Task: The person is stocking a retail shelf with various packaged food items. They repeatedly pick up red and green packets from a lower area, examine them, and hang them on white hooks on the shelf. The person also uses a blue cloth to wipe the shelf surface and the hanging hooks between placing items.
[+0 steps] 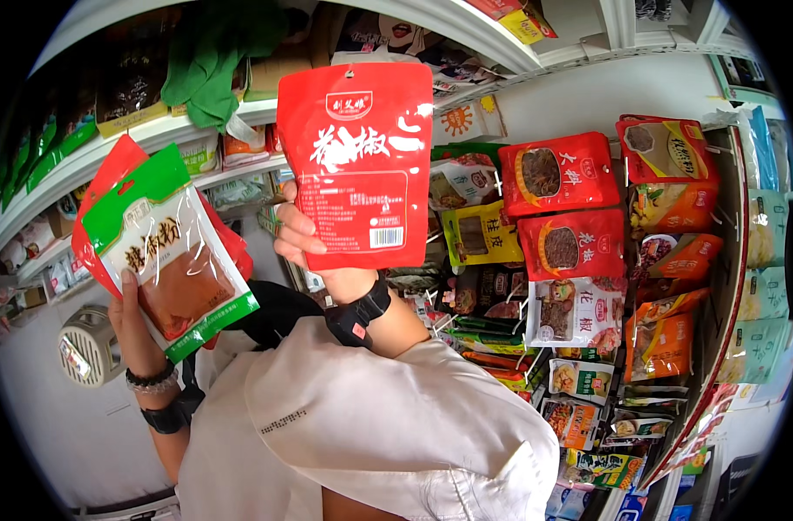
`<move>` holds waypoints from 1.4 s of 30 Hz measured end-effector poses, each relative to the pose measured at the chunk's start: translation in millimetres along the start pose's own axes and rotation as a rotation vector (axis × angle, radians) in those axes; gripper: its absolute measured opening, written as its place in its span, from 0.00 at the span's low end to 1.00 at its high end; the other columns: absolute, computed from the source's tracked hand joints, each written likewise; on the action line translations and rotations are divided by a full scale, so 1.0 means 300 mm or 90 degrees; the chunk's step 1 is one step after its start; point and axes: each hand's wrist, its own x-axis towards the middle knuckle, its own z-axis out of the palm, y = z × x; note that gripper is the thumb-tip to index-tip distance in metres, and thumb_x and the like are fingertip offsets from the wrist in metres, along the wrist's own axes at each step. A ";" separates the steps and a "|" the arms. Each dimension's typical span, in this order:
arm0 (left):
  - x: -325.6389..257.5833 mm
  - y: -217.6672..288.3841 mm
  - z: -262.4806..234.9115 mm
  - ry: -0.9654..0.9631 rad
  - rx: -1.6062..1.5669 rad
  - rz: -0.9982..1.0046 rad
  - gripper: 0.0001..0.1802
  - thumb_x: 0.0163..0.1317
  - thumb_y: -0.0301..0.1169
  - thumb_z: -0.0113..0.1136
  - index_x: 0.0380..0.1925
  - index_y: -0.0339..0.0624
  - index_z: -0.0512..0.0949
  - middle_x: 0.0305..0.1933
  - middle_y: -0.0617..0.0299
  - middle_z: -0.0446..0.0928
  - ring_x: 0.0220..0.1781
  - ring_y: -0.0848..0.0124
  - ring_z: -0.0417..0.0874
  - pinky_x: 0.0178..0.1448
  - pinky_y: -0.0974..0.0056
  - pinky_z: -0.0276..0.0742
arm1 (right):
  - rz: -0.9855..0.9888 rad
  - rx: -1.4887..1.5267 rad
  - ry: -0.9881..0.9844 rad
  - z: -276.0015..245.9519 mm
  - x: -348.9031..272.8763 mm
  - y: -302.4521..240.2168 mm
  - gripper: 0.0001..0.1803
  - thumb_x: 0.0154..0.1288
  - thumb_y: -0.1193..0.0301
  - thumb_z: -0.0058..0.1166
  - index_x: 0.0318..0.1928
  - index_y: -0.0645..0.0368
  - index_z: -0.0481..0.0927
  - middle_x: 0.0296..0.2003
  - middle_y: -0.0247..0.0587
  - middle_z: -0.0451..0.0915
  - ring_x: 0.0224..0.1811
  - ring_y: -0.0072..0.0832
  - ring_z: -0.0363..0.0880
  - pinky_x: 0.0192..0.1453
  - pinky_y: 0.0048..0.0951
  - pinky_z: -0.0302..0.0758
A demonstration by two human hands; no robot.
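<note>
While right hand (314, 247) grips red pouch (357, 165), left hand (134, 326) holds green-edged packet (175, 252).

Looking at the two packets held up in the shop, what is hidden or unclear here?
Head view:
- Right hand: mostly behind the red packet.
- Left hand: fingers behind the green-edged packet.
- Red packets behind it: only edges show.
- Rack packets at bottom right: too small, cut by rim.

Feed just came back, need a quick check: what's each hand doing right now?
Left hand: closed on the green-edged clear spice packet, with red packets behind it.
Right hand: closed on the red pouch, raised before the shelves.
</note>
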 end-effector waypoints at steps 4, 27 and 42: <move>0.024 -0.015 -0.032 0.049 0.069 0.015 0.17 0.64 0.39 0.50 0.42 0.35 0.74 0.40 0.60 0.78 0.37 0.74 0.79 0.41 0.71 0.74 | -0.029 -0.156 0.063 0.044 0.008 -0.002 0.26 0.64 0.49 0.33 0.43 0.62 0.68 0.19 0.37 0.67 0.11 0.22 0.60 0.23 0.22 0.57; 0.010 -0.104 -0.052 -0.072 -0.040 -0.008 0.16 0.62 0.33 0.50 0.47 0.36 0.70 0.46 0.62 0.74 0.45 0.73 0.75 0.46 0.69 0.72 | -0.049 -0.882 0.178 -0.030 0.045 0.131 0.08 0.58 0.73 0.54 0.34 0.62 0.70 0.48 0.41 0.68 0.47 0.22 0.65 0.53 0.22 0.62; -0.022 -0.065 0.011 -0.264 0.097 -0.073 0.47 0.56 0.67 0.36 0.57 0.32 0.62 0.59 0.55 0.67 0.59 0.65 0.67 0.63 0.62 0.58 | -0.120 -0.898 0.323 -0.208 -0.092 0.180 0.08 0.60 0.75 0.48 0.40 0.63 0.73 0.34 0.30 0.70 0.37 0.17 0.65 0.43 0.19 0.64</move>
